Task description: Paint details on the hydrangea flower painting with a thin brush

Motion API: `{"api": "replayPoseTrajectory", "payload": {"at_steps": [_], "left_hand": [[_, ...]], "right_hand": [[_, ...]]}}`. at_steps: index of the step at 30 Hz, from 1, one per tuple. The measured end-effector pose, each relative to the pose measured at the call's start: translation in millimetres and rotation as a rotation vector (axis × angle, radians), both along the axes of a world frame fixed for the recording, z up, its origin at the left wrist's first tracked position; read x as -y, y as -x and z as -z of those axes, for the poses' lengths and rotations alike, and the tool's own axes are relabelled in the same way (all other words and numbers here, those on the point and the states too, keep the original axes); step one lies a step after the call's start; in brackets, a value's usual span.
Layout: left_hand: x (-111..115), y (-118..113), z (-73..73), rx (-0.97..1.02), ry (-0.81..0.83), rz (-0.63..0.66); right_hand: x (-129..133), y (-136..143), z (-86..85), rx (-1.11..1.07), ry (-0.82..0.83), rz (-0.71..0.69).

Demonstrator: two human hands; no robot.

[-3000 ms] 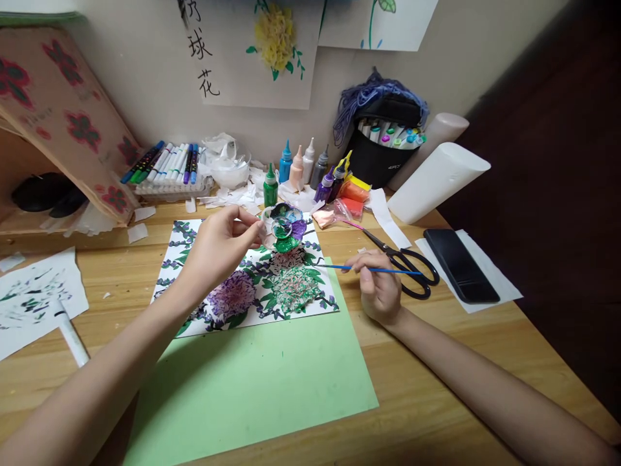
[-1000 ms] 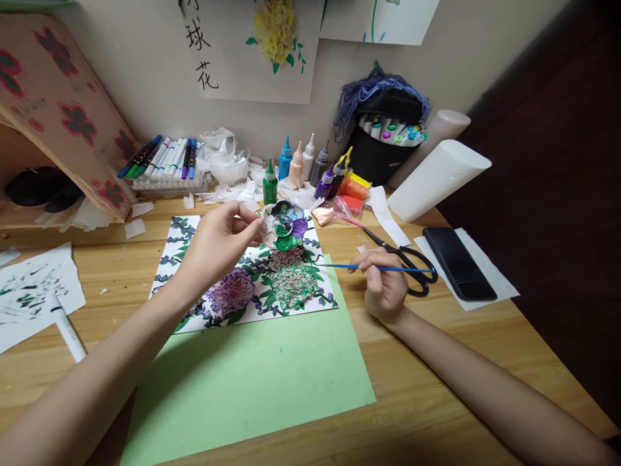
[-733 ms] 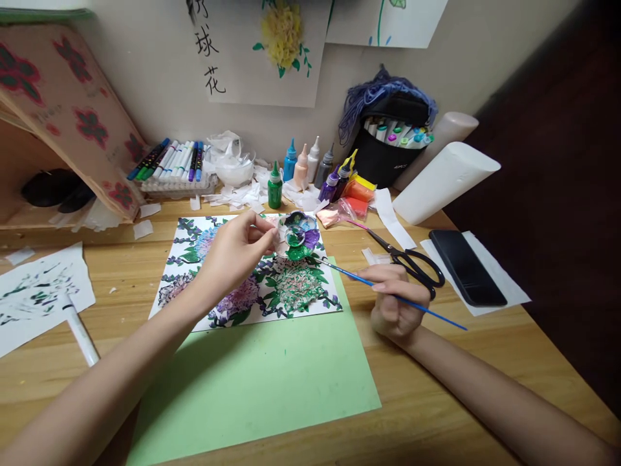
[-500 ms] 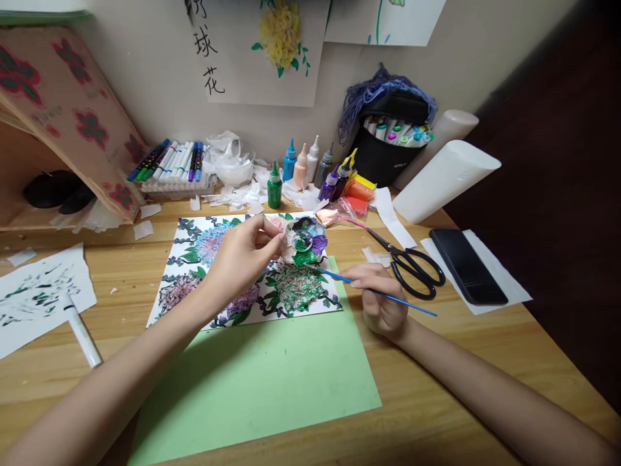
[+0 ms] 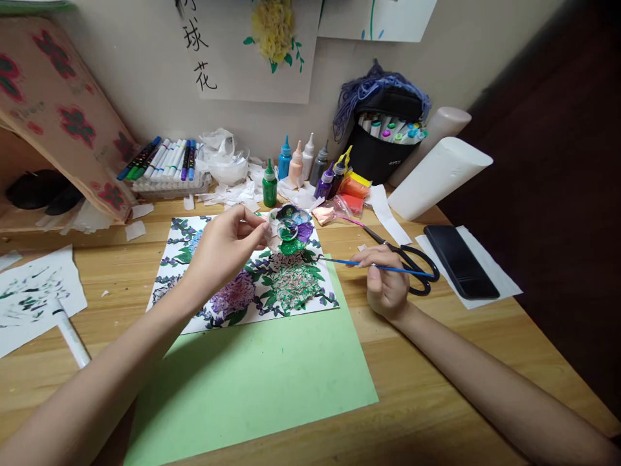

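Observation:
Pinched at its left rim, a small flower-shaped paint palette (image 5: 290, 231) is in my left hand (image 5: 228, 249), raised over the picture. Green, purple, black and blue paint coats its wells. My right hand (image 5: 387, 285) grips a thin blue paintbrush (image 5: 359, 264), its tip pointing left, just to the lower right of the palette and apart from it. Beneath lies a white sheet with a flower picture (image 5: 257, 304), showing textured blooms, leaves and dark branches; my left hand and forearm cover part of it. Under that is a light green sheet (image 5: 272, 388).
Behind the picture stand several paint bottles (image 5: 270, 184), paper scraps (image 5: 237, 194) and markers (image 5: 165, 160). Scissors (image 5: 417, 265), a phone (image 5: 460, 262) and a white bottle (image 5: 439, 178) are to the right. A paint-smeared paper (image 5: 39, 298) and a white marker (image 5: 72, 335) lie left.
The brush tip has drawn away from the palette's lower edge to the right. The palette now faces me more fully. The whole view has shifted slightly.

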State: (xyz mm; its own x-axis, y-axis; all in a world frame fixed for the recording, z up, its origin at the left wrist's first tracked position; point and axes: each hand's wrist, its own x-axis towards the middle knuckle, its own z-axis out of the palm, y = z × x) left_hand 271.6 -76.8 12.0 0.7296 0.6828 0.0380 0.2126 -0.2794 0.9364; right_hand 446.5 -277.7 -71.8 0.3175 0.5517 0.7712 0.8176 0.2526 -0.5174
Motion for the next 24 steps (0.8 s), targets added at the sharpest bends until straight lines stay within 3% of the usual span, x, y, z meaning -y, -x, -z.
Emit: {"api": "replayPoseTrajectory", "payload": {"at_steps": [10,16,24], "left_hand": [[-1.0,-0.8,0.9,-0.007,-0.002,-0.004],[-1.8,0.3,-1.4,-0.005,0.001,-0.011],[-0.9,0.0,-1.4,-0.003,0.005,-0.010]], "right_hand": [[-1.3,1.0,-1.9,0.056,0.107,-0.001],[0.3,-0.6,-0.3,0.034,0.034,0.020],[-0.2,-0.3,0.8,0.031,0.067,0.032]]}}
